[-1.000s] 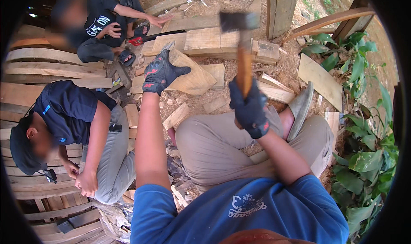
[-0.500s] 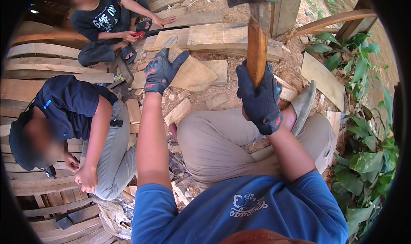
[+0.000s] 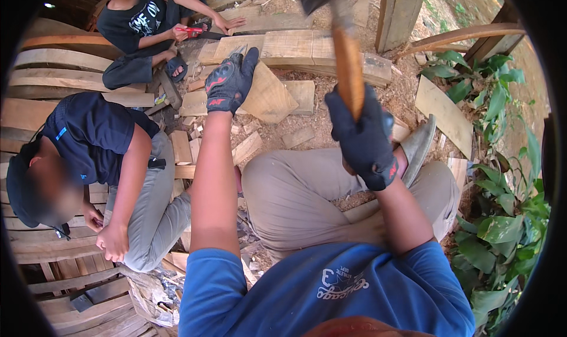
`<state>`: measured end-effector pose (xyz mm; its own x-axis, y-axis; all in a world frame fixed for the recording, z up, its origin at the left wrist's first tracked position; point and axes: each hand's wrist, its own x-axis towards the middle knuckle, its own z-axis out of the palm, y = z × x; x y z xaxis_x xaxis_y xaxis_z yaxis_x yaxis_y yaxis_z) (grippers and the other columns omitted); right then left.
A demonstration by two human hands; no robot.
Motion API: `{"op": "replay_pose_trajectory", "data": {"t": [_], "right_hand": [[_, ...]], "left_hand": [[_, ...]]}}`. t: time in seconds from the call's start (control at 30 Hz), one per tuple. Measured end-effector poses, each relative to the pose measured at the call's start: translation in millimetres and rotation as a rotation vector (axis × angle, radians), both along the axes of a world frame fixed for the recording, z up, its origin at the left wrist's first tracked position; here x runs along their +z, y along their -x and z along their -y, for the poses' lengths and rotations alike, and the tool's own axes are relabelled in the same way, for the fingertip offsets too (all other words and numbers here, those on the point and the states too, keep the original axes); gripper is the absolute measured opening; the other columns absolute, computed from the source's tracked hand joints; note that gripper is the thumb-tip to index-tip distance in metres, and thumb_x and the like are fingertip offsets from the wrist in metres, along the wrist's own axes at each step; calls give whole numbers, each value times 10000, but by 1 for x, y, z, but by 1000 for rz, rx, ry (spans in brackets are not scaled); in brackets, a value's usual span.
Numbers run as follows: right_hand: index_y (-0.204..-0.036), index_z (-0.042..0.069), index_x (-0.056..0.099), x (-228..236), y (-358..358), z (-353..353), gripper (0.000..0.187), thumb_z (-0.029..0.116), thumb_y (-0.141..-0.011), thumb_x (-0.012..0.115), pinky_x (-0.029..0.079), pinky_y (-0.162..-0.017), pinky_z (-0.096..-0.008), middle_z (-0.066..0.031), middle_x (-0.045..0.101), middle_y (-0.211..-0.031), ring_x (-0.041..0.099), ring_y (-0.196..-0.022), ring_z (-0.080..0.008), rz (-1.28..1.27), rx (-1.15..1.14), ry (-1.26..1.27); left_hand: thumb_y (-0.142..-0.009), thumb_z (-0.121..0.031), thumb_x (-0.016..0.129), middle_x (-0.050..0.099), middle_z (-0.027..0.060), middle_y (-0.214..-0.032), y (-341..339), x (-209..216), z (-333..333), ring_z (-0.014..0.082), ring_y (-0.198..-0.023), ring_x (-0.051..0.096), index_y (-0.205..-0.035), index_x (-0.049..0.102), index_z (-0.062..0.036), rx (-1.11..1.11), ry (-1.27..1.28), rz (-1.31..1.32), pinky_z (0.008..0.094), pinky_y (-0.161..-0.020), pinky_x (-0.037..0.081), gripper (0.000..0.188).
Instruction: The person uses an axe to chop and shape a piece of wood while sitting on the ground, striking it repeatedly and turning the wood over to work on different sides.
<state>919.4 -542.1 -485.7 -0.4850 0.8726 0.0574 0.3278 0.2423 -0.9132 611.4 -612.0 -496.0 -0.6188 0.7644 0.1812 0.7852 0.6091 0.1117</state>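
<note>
In a dark glove, my left hand (image 3: 227, 84) grips the upper left edge of an angular piece of wood (image 3: 269, 98), thumb stretched out away from me. The piece tilts over the wood chips in front of my legs; the fingers on its far side are partly hidden. My right hand (image 3: 363, 136), gloved too, is closed round the wooden handle of a hatchet (image 3: 348, 65). It is held raised to the right of the wood piece. Its dark head is blurred and partly cut off by the top of the picture.
Thick squared timber (image 3: 289, 47) lies beyond the wood piece. At the far left a person (image 3: 142, 27) holds a red-handled tool; another person (image 3: 100, 142) crouches nearer on my left. A wooden post (image 3: 398, 18) stands far right, leafy plants (image 3: 502, 230) along the right.
My right hand has dropped slightly, and the hatchet's head has swung up and to the left. My left hand has shifted a little, its thumb now pointing more straight away from me.
</note>
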Motion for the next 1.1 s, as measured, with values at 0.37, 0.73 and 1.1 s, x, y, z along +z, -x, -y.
{"op": "replay_pose_trajectory", "data": {"t": [0.37, 0.73, 1.1], "right_hand": [[-1155, -11, 634, -121, 35, 13, 466, 434, -1025, 674, 593, -691, -486, -219, 732, -812, 757, -764, -397, 200, 297, 167], [-1140, 46, 636, 20, 8, -8, 400, 397, -1000, 766, 578, -627, -368, -104, 721, -810, 724, -661, -206, -484, -43, 128], [-1114, -18, 662, -96, 36, 13, 442, 404, -1000, 722, 584, -659, -519, -269, 727, -794, 752, -739, -431, 36, 180, 138]], "left_hand": [[-1117, -487, 318, 754, 233, -1188, -5, -2, -8, 464, -1129, 705, -1157, 765, -52, 122, -9, -81, 556, -998, 544, 624], [-1111, -449, 341, 772, 234, -1114, 15, -9, 14, 453, -1051, 736, -1105, 785, -73, 125, -96, -109, 562, -942, 574, 581], [-1118, -470, 320, 768, 238, -1102, -2, -6, -2, 466, -1054, 731, -1044, 783, -40, 142, -98, -125, 564, -953, 568, 636]]}}
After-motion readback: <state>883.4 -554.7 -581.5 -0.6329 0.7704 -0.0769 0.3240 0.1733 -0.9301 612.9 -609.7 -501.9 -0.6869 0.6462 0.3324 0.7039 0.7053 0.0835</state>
